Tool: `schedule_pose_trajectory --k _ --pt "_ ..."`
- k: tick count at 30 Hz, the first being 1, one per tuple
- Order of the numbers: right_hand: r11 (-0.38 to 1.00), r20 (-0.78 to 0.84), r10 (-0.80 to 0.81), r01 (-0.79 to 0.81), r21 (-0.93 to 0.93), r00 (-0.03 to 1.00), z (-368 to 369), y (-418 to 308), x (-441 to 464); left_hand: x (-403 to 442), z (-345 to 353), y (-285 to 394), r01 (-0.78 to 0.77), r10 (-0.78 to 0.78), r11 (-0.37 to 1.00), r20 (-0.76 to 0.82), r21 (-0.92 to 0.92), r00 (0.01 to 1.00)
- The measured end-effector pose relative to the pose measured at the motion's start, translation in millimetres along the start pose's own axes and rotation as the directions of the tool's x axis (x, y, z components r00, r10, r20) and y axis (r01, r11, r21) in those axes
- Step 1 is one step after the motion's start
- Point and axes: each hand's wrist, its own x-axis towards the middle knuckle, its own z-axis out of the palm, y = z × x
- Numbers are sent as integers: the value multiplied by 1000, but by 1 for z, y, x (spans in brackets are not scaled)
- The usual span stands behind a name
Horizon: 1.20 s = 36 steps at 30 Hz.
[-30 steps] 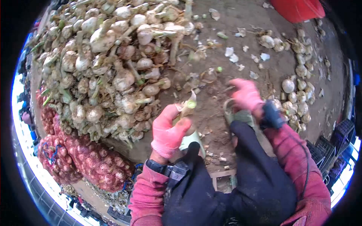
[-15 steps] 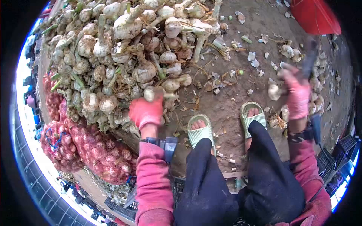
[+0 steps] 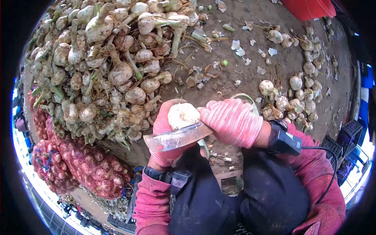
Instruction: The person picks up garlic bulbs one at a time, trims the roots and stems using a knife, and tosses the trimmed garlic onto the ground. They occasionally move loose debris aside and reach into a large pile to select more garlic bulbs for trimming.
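My left hand [image 3: 161, 124], in a pink-red glove, is closed around a pale garlic bulb [image 3: 183, 115] in front of my knees. My right hand [image 3: 237, 122], gloved the same way, grips a knife whose handle is hidden in the fist. The knife's wide, slightly curved blade [image 3: 176, 138] lies across the near side of the bulb and over the left palm. Whether the edge cuts in, I cannot tell. A large heap of garlic with stems [image 3: 113, 74] rises to the left of both hands.
Trimmed garlic bulbs [image 3: 307, 94] lie on the dirt floor at right. Filled red mesh sacks [image 3: 92, 164] stand at lower left. A red container [image 3: 309, 8] is at the top right, dark crates [image 3: 349, 133] at the right edge. Peel scraps [image 3: 237, 47] litter the ground.
My left hand has come from the heap's edge to the middle with a garlic bulb. My right hand has swung in from the right with the knife; a bulb near it earlier has left it.
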Motion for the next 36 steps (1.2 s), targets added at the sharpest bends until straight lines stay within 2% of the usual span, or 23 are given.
schedule_pose_trajectory --k 2,4,6,8,9,10,12,13,14,18,19,20,21,22,25,26,27,28,30,32,34,35,36 --pt "999 65 38 -36 -24 997 1 0 -3 -2 4 -2 -23 24 995 -6 99 1000" --pt "991 -138 -74 89 101 988 18 10 -5 -8 5 -7 28 -29 999 12 29 1000" --pt "997 -196 11 5 78 981 30 25 -3 -14 6 8 167 -149 954 91 -249 985" --pt "978 -215 207 -197 67 954 54 49 -3 -14 11 18 102 -86 992 191 -80 978" --pt "853 79 514 -519 60 854 39 58 8 -19 16 32 192 -109 915 241 -355 964" --pt "910 -286 415 -393 134 864 70 85 -11 -13 10 36 86 -6 958 282 -275 959" --pt "437 -154 611 -169 883 777 58 65 -15 -4 18 27 113 -112 993 45 -24 993" --pt "162 239 607 -413 896 758 18 43 -17 -3 24 11 262 -255 910 63 -322 965" --pt "115 373 464 -472 874 803 9 38 -18 -2 25 -7 181 -174 976 65 -125 983" --pt "82 352 332 -399 913 875 15 25 -18 7 34 1 -5 1 1000 -191 -20 982" --pt "84 215 333 -256 963 918 15 22 -19 3 28 10 191 -288 895 -196 -403 937" --pt "88 73 331 -108 990 941 14 21 -19 4 19 -26 59 -229 808 -220 -586 948" --pt "357 -22 234 -65 932 972 14 26 -16 4 20 -19 174 -309 698 -74 -694 948" --pt "356 -21 222 -61 932 975 18 31 -15 3 22 -13 289 -364 566 81 -772 928" --pt "883 -291 163 -8 469 943 12 34 -14 3 26 -16 384 -395 844 51 -373 917" --pt "882 -285 166 -14 471 944 11 32 -14 4 30 -24 396 -408 889 -4 -230 913" --pt "939 -244 110 -20 344 964 9 32 -12 8 30 -30 225 -234 946 13 231 972" --pt "977 -196 58 -16 211 979 9 32 -11 12 27 -33 -339 285 599 203 725 937" --pt "990 -149 82 -63 127 985 45 78 -8 11 33 1 -58 98 892 -66 449 993" --pt "869 -56 493 -488 87 868 42 115 -18 3 23 -6 120 -89 911 -95 394 991" --pt "716 -336 681 -496 491 651 52 143 -45 6 11 -4 161 -149 968 -72 195 986" --pt "438 -173 867 -550 711 468 16 121 -46 9 12 9 213 -205 967 71 -140 976" --pt "406 -192 884 -496 767 427 1 122 -57 6 9 -6 190 -146 920 153 -342 978"
